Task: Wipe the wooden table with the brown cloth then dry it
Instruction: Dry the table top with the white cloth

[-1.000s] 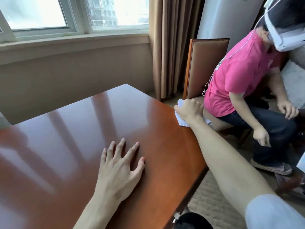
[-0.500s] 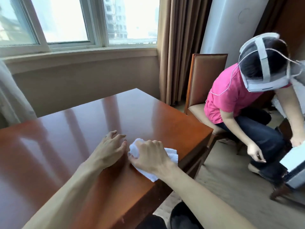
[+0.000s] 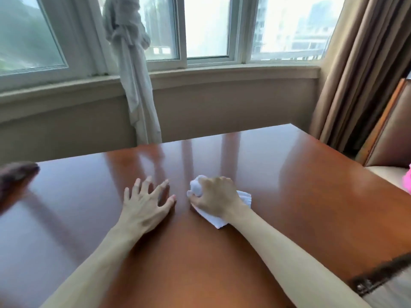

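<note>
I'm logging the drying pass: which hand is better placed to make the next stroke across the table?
Right. The right hand already grips the white cloth pressed on the wooden table, while the left hand lies flat with spread fingers, holding nothing.

wooden table (image 3: 289,174) filling the lower frame, glossy, reflecting window light | white cloth (image 3: 219,215) lying at centre under right hand (image 3: 214,200) | left hand (image 3: 144,205) resting spread just left | dark blurred object (image 3: 15,174) sitting at left edge
</note>
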